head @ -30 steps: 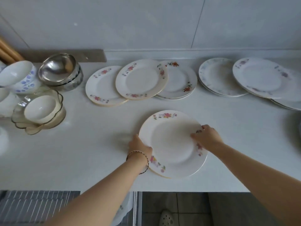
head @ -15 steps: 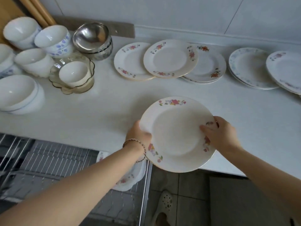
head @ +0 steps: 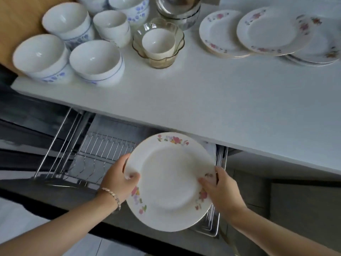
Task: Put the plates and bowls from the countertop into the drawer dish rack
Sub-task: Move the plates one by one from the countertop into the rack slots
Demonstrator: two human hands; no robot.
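1 white floral-rimmed plate point(head: 171, 182), gripped by your left hand point(head: 118, 180) and right hand point(head: 223, 193), has left the white countertop point(head: 221, 93) for the steel-wire drawer rack point(head: 103, 145); slotting remains.

**White china, pink sprigs, blue prints**

The held plate point(head: 169, 182) is white, its rim set with clusters of pink, yellow and purple flowers and green leaves, edged in a thin gold line; the countertop plates point(head: 219, 32) on the white countertop point(head: 221, 100) carry similar pink sprigs; the rightmost stack point(head: 324, 50) shows red blooms; the flower-print bowl point(head: 39, 54) is white with blue flowers; the banded bowl point(head: 95, 60) is white with thin blue rings; the glass bowl point(head: 158, 60) is smoky amber, the cup point(head: 158, 43) in it plain cream; the drawer dish rack point(head: 103, 150) is silver wire.
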